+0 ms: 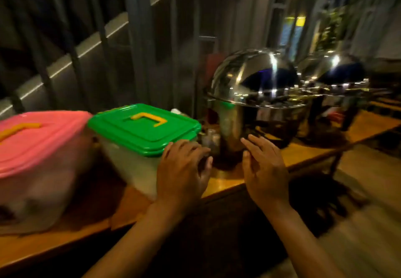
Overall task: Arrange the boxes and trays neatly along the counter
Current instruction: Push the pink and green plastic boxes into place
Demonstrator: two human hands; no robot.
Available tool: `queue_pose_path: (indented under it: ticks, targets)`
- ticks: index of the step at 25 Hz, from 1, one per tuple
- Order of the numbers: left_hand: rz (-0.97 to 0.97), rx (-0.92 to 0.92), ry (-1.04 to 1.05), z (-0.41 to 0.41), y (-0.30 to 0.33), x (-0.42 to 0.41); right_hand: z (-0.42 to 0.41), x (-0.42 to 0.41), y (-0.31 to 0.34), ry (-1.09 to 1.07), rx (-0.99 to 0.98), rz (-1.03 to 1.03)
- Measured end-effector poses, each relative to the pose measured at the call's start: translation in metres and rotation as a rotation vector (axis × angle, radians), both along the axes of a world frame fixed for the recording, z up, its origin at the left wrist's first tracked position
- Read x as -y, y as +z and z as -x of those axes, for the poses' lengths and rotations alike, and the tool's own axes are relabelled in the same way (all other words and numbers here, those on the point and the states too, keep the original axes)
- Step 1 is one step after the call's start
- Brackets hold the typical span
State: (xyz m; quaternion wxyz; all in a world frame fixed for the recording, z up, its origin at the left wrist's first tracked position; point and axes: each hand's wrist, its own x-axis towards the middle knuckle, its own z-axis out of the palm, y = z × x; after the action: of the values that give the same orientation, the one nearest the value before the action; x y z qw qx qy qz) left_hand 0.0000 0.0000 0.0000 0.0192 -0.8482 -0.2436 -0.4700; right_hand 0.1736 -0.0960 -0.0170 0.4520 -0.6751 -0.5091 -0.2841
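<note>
both hands, fingers spread and empty: left hand touches green-lidded box; right hand nears domed steel chafing dish on the surface.

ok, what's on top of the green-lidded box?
The green-lidded box carries only its yellow handle lying flat. Left hand is at its right corner. Contents can't be made out through the cloudy walls.

No readable text, label, brand, number or sign shows on anything in view.

Two lidded plastic boxes, one pink-lidded box, one green-lidded box, two domed steel chafing dishes, near dish, far dish, two hands, left hand, right hand, one bench
</note>
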Motion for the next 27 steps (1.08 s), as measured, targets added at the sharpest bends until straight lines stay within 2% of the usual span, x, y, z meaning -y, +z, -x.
queue_pose_path:
  ticks: [3,7,12,14,19,21,25,27]
  targets:
    - [-0.067,-0.021,0.200,0.021,-0.002,-0.046,0.013,-0.055,-0.005,0.138,-0.049,0.025]
    - [0.108,-0.277,0.426,0.021,-0.003,-0.096,0.013,-0.145,0.005,0.242,-0.101,0.086]
    - [0.142,-0.343,0.483,0.020,-0.013,-0.102,0.002,-0.216,0.013,0.335,-0.242,0.433]
    - [0.145,-0.320,0.513,0.026,-0.012,-0.101,0.005,-0.223,0.007,0.398,-0.278,0.453]
    - [0.222,-0.215,0.472,0.057,-0.018,-0.105,0.031,-0.194,-0.004,0.294,-0.184,0.417]
    - [0.293,-0.070,0.474,0.072,-0.025,-0.111,0.046,-0.177,-0.005,0.309,-0.125,0.383]
    - [0.583,0.358,0.379,0.089,-0.034,-0.124,0.059,-0.157,-0.017,0.365,-0.010,0.338]
    - [0.680,0.439,0.381,0.090,-0.033,-0.127,0.059,-0.155,-0.022,0.413,0.001,0.317]
